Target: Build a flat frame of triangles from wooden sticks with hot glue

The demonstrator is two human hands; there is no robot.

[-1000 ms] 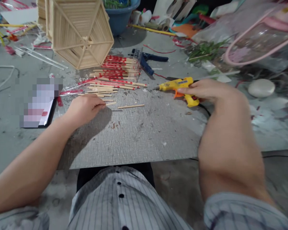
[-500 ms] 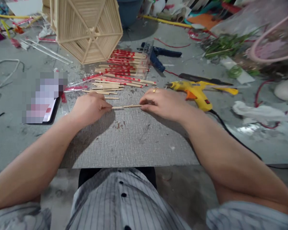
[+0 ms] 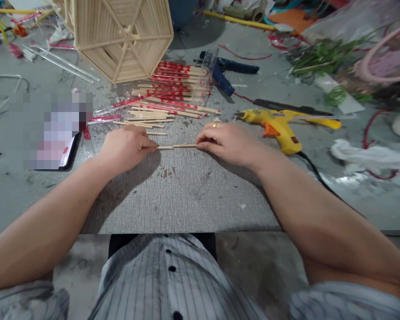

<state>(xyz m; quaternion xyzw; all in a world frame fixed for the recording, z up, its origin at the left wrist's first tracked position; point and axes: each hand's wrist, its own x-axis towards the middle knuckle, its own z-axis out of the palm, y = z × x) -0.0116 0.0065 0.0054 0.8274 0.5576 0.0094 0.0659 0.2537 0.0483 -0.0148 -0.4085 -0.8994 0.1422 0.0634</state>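
**Crowded grey tabletop, two thin sticks and little room for a slip**

Scraps, wrapping and tools crowd the tabletop (image 3: pixel 186 195), though the strip along its near edge is mostly bare. Back from the middle of that edge, the left hand (image 3: pixel 128 144) pinches a short wooden stick (image 3: pixel 165 147), and the right hand (image 3: pixel 225 142) pinches a second stick (image 3: pixel 186 146) lined up with it. Their inner ends meet or nearly meet; I cannot tell whether they touch.

Such slim ends could easily slide past each other or set at an angle, since each stick is held only at its outer end and a small twist of either hand would throw the line off.

Just beyond the right wrist lies a yellow glue gun (image 3: pixel 265 116), its nozzle pointing toward the tabletop's left edge. If it is hot, which does not show, a careless backward move of that hand could mean a burn. Its black cable (image 3: pixel 315 169) runs close by the right forearm, so a tug there might drag the gun. Loose sticks (image 3: pixel 150 118) lie just past the left hand and could be scattered by a knuckle.
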